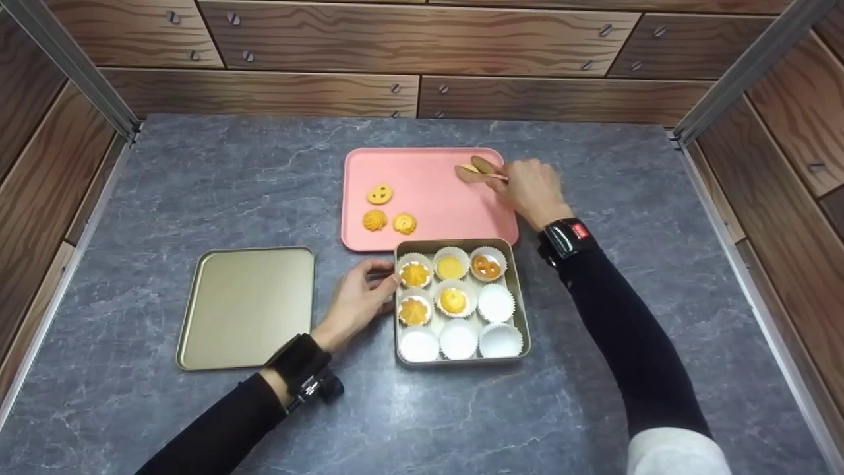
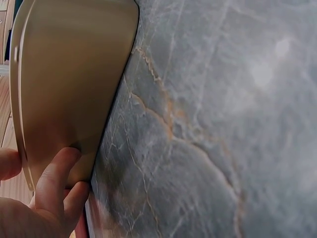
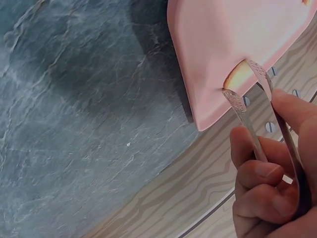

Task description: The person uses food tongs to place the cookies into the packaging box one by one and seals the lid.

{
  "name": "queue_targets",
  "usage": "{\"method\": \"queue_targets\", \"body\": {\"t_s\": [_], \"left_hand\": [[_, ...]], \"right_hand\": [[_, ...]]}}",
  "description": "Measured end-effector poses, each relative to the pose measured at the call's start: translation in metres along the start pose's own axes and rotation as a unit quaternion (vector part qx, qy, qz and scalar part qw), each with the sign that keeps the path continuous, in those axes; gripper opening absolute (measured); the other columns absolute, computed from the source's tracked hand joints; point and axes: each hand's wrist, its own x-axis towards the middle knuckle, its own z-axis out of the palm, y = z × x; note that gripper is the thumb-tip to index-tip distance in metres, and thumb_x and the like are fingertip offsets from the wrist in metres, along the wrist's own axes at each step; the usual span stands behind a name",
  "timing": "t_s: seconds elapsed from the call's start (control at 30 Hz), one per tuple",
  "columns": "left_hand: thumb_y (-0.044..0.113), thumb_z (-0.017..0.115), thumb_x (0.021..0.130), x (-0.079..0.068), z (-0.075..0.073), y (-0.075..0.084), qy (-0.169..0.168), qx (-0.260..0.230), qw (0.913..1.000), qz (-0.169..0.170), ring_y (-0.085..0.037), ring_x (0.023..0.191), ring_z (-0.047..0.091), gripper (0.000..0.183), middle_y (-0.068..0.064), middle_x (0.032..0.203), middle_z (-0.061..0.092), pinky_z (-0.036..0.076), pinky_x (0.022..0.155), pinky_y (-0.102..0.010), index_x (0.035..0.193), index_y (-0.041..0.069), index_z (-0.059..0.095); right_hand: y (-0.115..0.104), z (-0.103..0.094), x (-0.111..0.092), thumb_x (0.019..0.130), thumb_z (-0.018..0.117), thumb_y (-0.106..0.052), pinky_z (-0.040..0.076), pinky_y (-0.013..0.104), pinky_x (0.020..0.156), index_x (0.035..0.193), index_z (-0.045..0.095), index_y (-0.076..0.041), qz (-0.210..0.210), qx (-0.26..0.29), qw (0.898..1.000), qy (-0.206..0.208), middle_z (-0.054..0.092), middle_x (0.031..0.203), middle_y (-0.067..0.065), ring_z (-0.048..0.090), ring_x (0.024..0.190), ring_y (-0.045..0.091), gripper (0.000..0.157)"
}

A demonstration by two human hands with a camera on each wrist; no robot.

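Observation:
My right hand (image 1: 533,188) grips a pair of metal tongs (image 3: 285,121), its fingers wrapped around the arms. Between the tong tips is a pale yellow cookie with a browned edge (image 3: 238,73), at the far right corner of the pink tray (image 1: 435,198). My left hand (image 1: 359,293) touches the left side of the gold tin (image 1: 521,290), fingertips against its outer wall (image 2: 74,74). White paper cups (image 1: 458,340) stand in three rows inside the tin. Several hold cookies, among them a star-shaped one (image 1: 415,274) and a pretzel (image 1: 486,267); the others show white insides.
Three cookies lie at the tray's left: a round one with holes (image 1: 380,194), a swirled one (image 1: 374,220) and a ruffled one (image 1: 404,223). A flat gold lid (image 1: 250,310) lies left of the tin on the grey marbled table (image 1: 461,422). Wood-patterned panels (image 1: 422,39) surround the table.

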Motion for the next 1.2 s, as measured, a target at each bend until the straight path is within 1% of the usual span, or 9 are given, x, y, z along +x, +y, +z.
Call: {"method": "queue_targets", "body": {"t_s": [0.13,0.33,0.57,0.7,0.73,0.83,0.97,1.07,1.2], "left_hand": [[0.009,0.067,0.099,0.001,0.0,-0.001,0.002,0.002,1.0,-0.002,-0.034,0.117,0.067,0.038,-0.023,0.128,0.065,0.064,0.086,-0.034,0.133,-0.004,0.056],[0.009,0.067,0.099,0.001,0.001,-0.001,0.003,0.003,1.0,-0.003,-0.034,0.115,0.067,0.037,-0.022,0.127,0.065,0.065,0.084,-0.034,0.133,-0.004,0.056],[0.009,0.068,0.099,0.001,0.001,-0.001,0.006,-0.006,1.0,0.003,-0.034,0.115,0.068,0.037,-0.022,0.124,0.067,0.065,0.083,-0.035,0.132,-0.005,0.057],[0.009,0.068,0.099,0.0,0.001,-0.001,0.009,-0.001,0.9999,0.005,-0.034,0.115,0.067,0.037,-0.022,0.125,0.066,0.065,0.084,-0.034,0.131,-0.005,0.057],[0.009,0.067,0.099,0.0,0.001,-0.002,0.009,0.002,0.9999,0.006,-0.034,0.116,0.067,0.037,-0.022,0.125,0.066,0.065,0.084,-0.034,0.131,-0.006,0.057],[0.009,0.068,0.099,0.0,0.002,-0.002,0.01,0.008,0.9999,0.003,-0.034,0.116,0.067,0.037,-0.022,0.126,0.065,0.065,0.084,-0.034,0.131,-0.005,0.057],[0.01,0.068,0.098,0.0,0.002,-0.001,0.009,0.012,0.9999,0.002,-0.034,0.118,0.066,0.038,-0.022,0.128,0.065,0.065,0.086,-0.034,0.132,-0.004,0.057],[0.01,0.068,0.099,0.0,0.001,-0.001,0.008,0.011,0.9999,0.001,-0.035,0.118,0.066,0.039,-0.023,0.129,0.064,0.065,0.087,-0.035,0.133,-0.004,0.057],[0.009,0.068,0.099,0.001,0.001,-0.001,0.006,0.013,0.9999,0.0,-0.035,0.118,0.066,0.039,-0.023,0.129,0.064,0.065,0.086,-0.035,0.133,-0.004,0.056]], "right_hand": [[-0.001,0.0,0.0,0.098,0.07,-0.042,0.057,0.065,0.065,0.089,0.071,-0.001,0.009,-0.001,1.0,-0.005,0.071,0.09,0.029,0.068,0.081,0.052,0.042],[-0.001,0.001,-0.003,0.099,0.07,-0.038,0.057,0.064,0.065,0.091,0.074,-0.004,0.003,0.002,1.0,-0.002,0.072,0.091,0.028,0.068,0.081,0.052,0.035],[0.002,0.003,-0.01,0.099,0.07,-0.034,0.056,0.064,0.063,0.093,0.075,-0.004,-0.019,0.015,1.0,0.02,0.073,0.088,0.026,0.068,0.077,0.051,0.031],[0.003,0.002,-0.014,0.1,0.069,-0.033,0.055,0.064,0.062,0.099,0.076,-0.003,-0.03,0.024,0.999,0.027,0.073,0.086,0.024,0.067,0.076,0.05,0.03],[0.004,0.001,-0.015,0.1,0.069,-0.033,0.054,0.064,0.062,0.1,0.076,-0.003,-0.032,0.027,0.999,0.03,0.073,0.087,0.025,0.067,0.076,0.05,0.03],[0.006,-0.002,-0.022,0.099,0.071,-0.033,0.055,0.063,0.063,0.11,0.079,-0.006,-0.037,0.036,0.998,0.04,0.074,0.091,0.025,0.068,0.077,0.049,0.03],[0.008,-0.007,-0.031,0.098,0.072,-0.036,0.055,0.063,0.063,0.114,0.079,-0.008,-0.042,0.043,0.997,0.049,0.074,0.091,0.023,0.069,0.079,0.047,0.032],[0.009,-0.009,-0.039,0.099,0.072,-0.035,0.054,0.062,0.063,0.11,0.079,-0.008,-0.05,0.057,0.995,0.058,0.073,0.086,0.019,0.069,0.076,0.043,0.03],[0.01,-0.011,-0.05,0.099,0.071,-0.034,0.054,0.059,0.061,0.111,0.079,-0.009,-0.064,0.075,0.993,0.072,0.072,0.083,0.016,0.066,0.072,0.037,0.029]]}}
